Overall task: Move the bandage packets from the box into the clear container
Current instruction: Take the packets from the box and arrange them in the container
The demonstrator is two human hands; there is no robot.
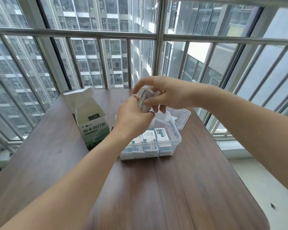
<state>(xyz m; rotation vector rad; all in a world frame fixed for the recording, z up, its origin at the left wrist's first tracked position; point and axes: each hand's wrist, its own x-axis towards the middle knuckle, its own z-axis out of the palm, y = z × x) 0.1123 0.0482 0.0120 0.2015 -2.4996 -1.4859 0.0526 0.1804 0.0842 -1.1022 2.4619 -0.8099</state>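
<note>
a small stack of bandage packets (144,101) is up in the air, just above the far end of the clear container (177,136). both hands hold it. the left hand (133,113) grips the stack from the near side with its thumb and fingers curled on it, and the right hand (158,93) pinches it from the far side, fingers bent round the top and the edge. the container sits on the brown table (156,188), and rows of packets (150,141) already fill its near part, standing side by side. so a good part of the job looks done, and this stack looks ready to go down into the space left at the far end. the green and white box (91,120) stands open just to the left of the container, flap up. from here you cannot see down to its bottom, so i cannot tell if more packets wait inside. the clear lid (181,118) lies behind the container, partly hidden by the hands. the left wrist covers one corner of the container too, so that bit is hard to see. how many packets are in the held stack is too blurry to count.
</note>
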